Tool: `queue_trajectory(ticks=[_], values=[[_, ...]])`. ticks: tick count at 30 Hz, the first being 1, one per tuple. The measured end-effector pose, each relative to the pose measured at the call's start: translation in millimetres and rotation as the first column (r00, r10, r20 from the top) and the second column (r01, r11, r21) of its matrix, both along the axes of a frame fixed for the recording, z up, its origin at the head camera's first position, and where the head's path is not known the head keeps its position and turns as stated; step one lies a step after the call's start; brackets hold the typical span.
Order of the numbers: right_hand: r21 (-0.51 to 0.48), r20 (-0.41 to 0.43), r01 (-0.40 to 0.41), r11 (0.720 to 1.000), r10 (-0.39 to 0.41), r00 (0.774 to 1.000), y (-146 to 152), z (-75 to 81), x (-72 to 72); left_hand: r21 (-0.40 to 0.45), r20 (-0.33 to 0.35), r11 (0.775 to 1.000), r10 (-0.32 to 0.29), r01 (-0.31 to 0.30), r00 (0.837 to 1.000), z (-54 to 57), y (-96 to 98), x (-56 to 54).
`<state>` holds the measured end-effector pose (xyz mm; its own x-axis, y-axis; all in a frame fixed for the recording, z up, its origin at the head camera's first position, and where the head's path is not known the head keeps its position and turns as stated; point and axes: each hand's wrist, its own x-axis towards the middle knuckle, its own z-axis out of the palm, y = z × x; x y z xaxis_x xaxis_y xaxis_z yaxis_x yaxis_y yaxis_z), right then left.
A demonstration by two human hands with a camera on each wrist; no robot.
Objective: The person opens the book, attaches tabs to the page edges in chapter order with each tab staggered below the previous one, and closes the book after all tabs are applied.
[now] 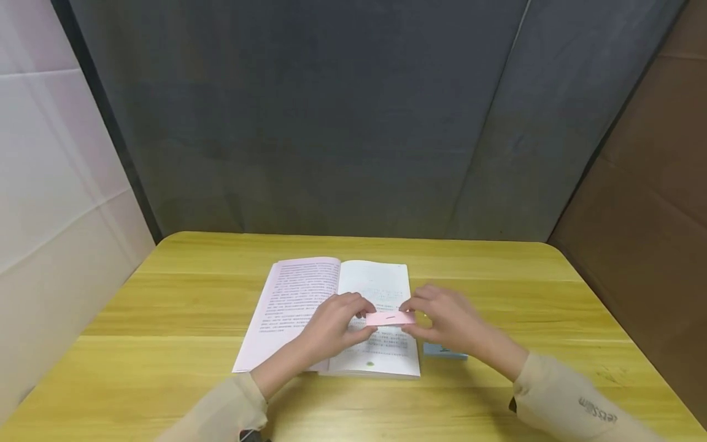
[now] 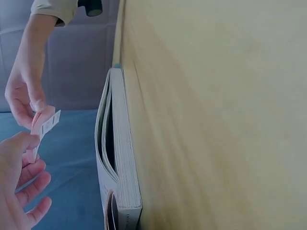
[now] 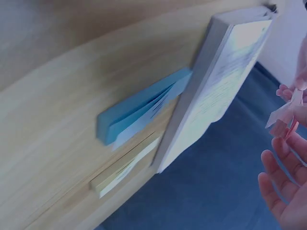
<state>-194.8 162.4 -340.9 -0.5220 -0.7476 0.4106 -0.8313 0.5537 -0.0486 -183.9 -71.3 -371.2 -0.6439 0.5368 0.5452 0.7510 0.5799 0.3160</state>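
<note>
Over the right page of an open book (image 1: 375,276), both hands hold a small pink sticky-note pad (image 1: 390,318) above the paper. My left hand (image 1: 336,324) pinches its left end between thumb and index finger; in the left wrist view the other fingers are spread apart. My right hand (image 1: 446,316) pinches the right end with thumb and fingers. A short dark mark shows on the pad's face. Its layers look partly fanned in the left wrist view, with a white printed strip (image 2: 50,122) along one side.
Right of the book lies a blue sticky-note pad (image 1: 444,351), with a yellow sticky-note pad (image 3: 125,165) beside it in the right wrist view. The wooden table (image 1: 166,350) is bounded by a dark partition (image 1: 309,123) at the back and panels on both sides.
</note>
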Motion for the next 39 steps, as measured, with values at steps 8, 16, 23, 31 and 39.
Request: queue_trajectory(ticks=[8, 16, 23, 31, 39], values=[[-0.058, -0.044, -0.029, 0.998, 0.027, 0.999, -2, 3.4, 10.9, 0.019, -0.012, 1.0, 0.004, -0.004, 1.0, -0.2, -6.5, 14.3], [-0.134, -0.079, -0.056, 0.989, 0.046, 0.996, -4, 3.6, 12.9, 0.033, -0.027, 0.999, 0.001, 0.0, 1.0, -1.3, -7.4, 16.7], [-0.136, -0.044, -0.04, 0.99, 0.035, 0.998, -9, 5.1, 15.8, 0.048, -0.027, 0.999, -0.006, 0.007, 1.0, -3.5, -5.3, 17.0], [-0.113, -0.028, -0.011, 0.994, 0.008, 1.0, -9, 4.8, 17.8, 0.043, -0.034, 0.999, -0.004, 0.006, 0.999, -3.5, -4.0, 17.2], [-0.103, -0.008, -0.01, 0.995, 0.009, 1.0, -9, 5.3, 18.4, 0.036, -0.022, 0.999, 0.001, 0.0, 1.0, -3.2, -2.9, 17.1]])
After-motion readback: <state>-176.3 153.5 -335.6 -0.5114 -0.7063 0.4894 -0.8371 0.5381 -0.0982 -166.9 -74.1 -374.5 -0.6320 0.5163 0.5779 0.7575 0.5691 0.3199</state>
